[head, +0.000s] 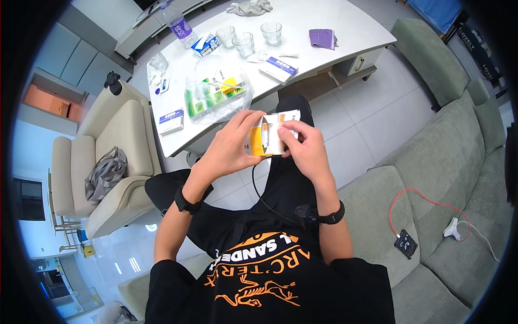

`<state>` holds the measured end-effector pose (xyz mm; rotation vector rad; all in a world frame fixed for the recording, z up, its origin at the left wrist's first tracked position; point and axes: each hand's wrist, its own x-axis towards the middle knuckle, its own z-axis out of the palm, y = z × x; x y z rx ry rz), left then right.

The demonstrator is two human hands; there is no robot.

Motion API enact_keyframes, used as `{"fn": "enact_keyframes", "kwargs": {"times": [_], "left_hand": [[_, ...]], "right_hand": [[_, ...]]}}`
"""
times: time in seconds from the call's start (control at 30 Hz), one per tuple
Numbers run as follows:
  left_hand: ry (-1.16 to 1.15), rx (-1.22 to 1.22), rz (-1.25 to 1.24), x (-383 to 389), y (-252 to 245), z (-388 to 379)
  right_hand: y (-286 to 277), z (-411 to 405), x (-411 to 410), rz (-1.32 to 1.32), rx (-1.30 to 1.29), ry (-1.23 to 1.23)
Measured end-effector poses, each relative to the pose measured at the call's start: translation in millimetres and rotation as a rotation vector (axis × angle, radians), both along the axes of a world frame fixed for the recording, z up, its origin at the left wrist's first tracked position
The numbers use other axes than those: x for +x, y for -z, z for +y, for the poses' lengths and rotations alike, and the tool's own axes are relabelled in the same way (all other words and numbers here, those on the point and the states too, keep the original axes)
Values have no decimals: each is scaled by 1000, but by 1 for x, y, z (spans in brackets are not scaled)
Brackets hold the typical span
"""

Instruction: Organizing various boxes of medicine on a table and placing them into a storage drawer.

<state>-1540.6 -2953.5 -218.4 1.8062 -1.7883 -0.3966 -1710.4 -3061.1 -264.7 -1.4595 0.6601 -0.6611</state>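
Note:
Above my knees, my left hand (226,143) grips a small yellow and white carton (255,141) by its sides. The carton's end is open, with white and orange contents partly visible inside. My right hand (311,150) pinches the white flap (273,139) of that end between thumb and fingers. Behind the right fingers shows a white and orange printed piece (290,116); whether it belongs to the carton I cannot tell. Just beyond my hands, a clear plastic bag (218,95) with green and white boxes and a yellow box (230,85) rests on the white table (344,18).
Blue and white cartons (278,69) (171,121) lie near the table's front edge. Farther back are drinking glasses (243,44), a water bottle (180,26) and a folded purple cloth (322,38). A green-grey sofa (441,150) is at right, a beige armchair (117,109) at left.

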Motion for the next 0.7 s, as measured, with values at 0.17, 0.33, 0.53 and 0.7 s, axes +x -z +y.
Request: {"fn": "enact_keyframes", "kwargs": {"times": [0.17,0.33,0.53,0.7], "left_hand": [[-40,6,57,5,3,6],[-37,-22,-68,8,4,6],[-15,-87,-199,10,9,6],[-32,-55,-231,7,7,9]], "right_hand": [[-33,3,-16,-186,-39,46],[-51,17,-16,-70,-136,-54],[-45,20,-8,72,-217,-41],[-37,11,-1,124,-212,-144]]}}
